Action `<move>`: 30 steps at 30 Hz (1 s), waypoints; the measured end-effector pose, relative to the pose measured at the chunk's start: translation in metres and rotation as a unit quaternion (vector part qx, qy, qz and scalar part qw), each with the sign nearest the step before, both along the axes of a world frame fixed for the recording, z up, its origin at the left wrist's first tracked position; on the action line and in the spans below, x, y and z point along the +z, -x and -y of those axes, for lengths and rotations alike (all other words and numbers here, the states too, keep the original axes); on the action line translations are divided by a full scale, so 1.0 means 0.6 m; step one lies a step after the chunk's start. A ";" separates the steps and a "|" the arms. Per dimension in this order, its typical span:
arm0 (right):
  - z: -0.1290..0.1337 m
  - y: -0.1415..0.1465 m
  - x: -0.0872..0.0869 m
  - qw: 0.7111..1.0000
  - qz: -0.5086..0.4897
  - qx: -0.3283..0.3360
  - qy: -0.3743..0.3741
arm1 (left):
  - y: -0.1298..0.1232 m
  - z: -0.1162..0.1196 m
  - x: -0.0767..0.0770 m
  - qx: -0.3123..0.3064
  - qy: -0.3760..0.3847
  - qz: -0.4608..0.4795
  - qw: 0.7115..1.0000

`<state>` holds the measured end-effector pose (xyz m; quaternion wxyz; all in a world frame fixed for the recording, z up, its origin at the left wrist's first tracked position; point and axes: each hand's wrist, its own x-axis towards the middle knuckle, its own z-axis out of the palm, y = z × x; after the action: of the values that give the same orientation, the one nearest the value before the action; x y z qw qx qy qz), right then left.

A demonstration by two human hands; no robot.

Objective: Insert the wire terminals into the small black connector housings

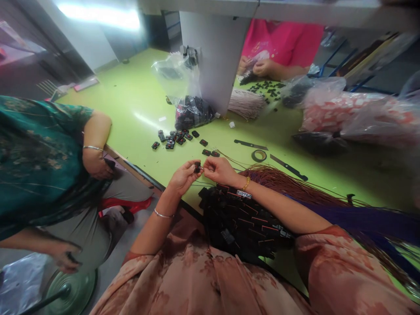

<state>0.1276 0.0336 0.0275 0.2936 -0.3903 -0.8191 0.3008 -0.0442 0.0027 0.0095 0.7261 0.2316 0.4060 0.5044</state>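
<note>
Between the fingertips of my left hand (183,176) is a small black plastic connector (197,166). My right hand (219,170) is pinched close against it, on a thin wire end that meets the connector. Brown wires (272,176) run in a long bundle to the right, under my right forearm. Close to my body lies a heap of black connectors (239,223) with wires attached. Beyond my hands, several loose black connectors (175,139) with red parts are scattered on the green table (131,92).
A roll of dark tape (259,155) lies between two flat blades (251,144). Clear bags of parts (193,113) stand by the white post (213,61). At left sits a person in green (39,157); across the table another, in pink (288,48), handles small parts.
</note>
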 end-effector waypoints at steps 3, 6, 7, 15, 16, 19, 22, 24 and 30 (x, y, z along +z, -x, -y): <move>0.000 0.001 0.003 0.999 0.040 0.014 -0.032 | -0.011 0.004 -0.002 0.022 -0.003 -0.037 0.999; -0.001 0.000 0.004 0.996 0.072 0.029 -0.050 | -0.024 0.008 -0.003 0.056 0.001 -0.061 0.997; -0.001 -0.001 0.004 0.996 0.074 0.032 -0.049 | -0.028 0.009 -0.002 0.068 0.006 -0.063 0.996; 0.001 -0.001 0.000 0.992 0.114 0.030 -0.050 | -0.044 0.015 0.012 0.112 0.019 -0.096 0.989; 0.001 -0.002 0.000 0.991 0.117 0.028 -0.050 | -0.044 0.015 0.014 0.110 0.019 -0.105 0.988; -0.002 -0.008 0.002 0.990 0.124 -0.039 -0.060 | -0.036 0.016 0.016 0.096 0.013 -0.133 0.986; -0.010 -0.015 -0.001 0.968 0.202 -0.134 -0.061 | -0.027 0.015 0.013 0.085 0.006 -0.147 0.985; -0.014 -0.018 -0.004 0.948 0.276 -0.153 -0.044 | -0.025 0.013 0.010 0.077 0.009 -0.147 0.986; -0.020 -0.016 -0.009 0.930 0.339 -0.141 -0.005 | -0.034 0.006 0.006 0.066 0.006 -0.140 0.988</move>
<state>0.1373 0.0455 0.0224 0.0396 -0.5794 -0.8076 0.1022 -0.0239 -0.0008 0.0133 0.6286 0.2684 0.5208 0.5115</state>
